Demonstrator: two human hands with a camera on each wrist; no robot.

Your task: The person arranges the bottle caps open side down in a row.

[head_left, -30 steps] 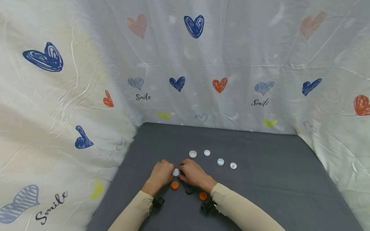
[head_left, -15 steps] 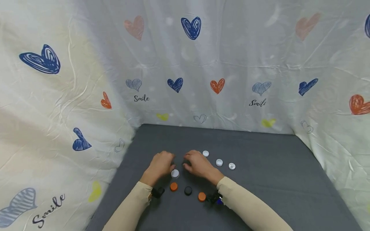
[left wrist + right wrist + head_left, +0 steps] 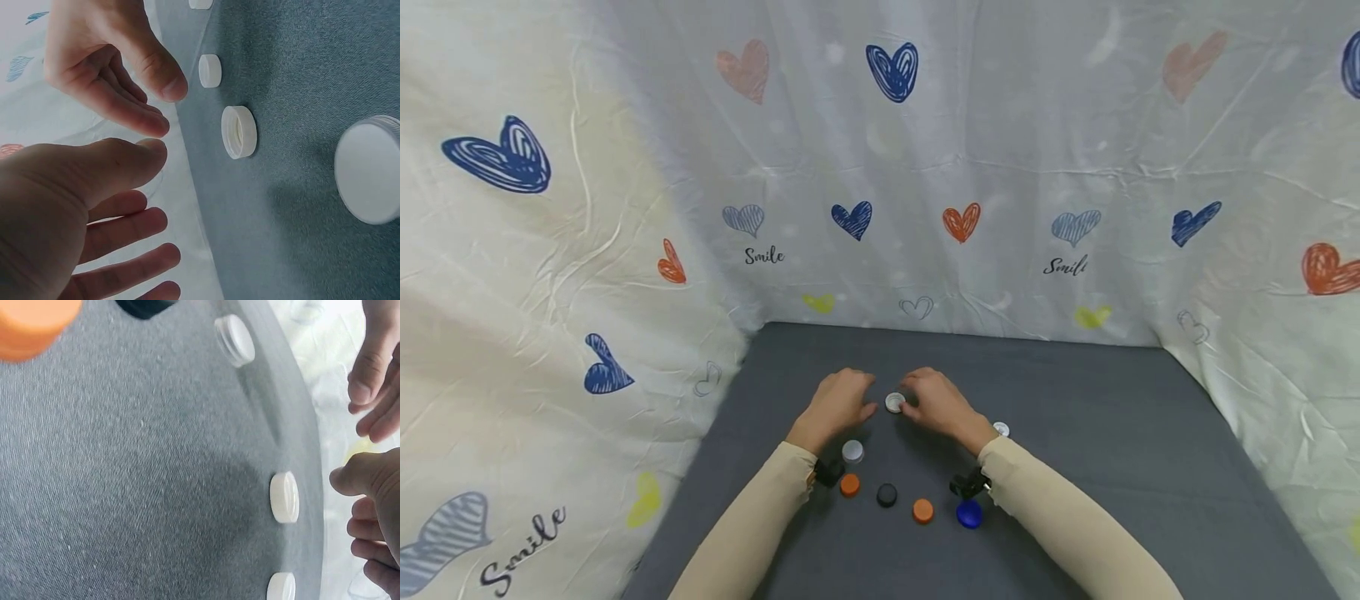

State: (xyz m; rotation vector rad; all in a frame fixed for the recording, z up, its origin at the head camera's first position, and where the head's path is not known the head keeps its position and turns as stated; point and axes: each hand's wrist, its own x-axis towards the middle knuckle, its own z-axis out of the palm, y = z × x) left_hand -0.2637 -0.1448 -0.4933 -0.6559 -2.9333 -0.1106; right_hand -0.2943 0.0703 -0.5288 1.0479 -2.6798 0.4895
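Hovering with fingers loose and holding nothing, the left hand [image 3: 837, 408] and right hand [image 3: 942, 407] flank a white cap [image 3: 894, 403], which lies hollow side up toward the back edge of the bench [image 3: 1105, 475], nearer the right hand and round, with no long axis

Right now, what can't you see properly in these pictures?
Head view: part of the far-right white cap, hidden by the right arm.
Left wrist view: part of the nearest white cap, cut off by the right edge.
Right wrist view: part of the orange cap, cut off by the corner.
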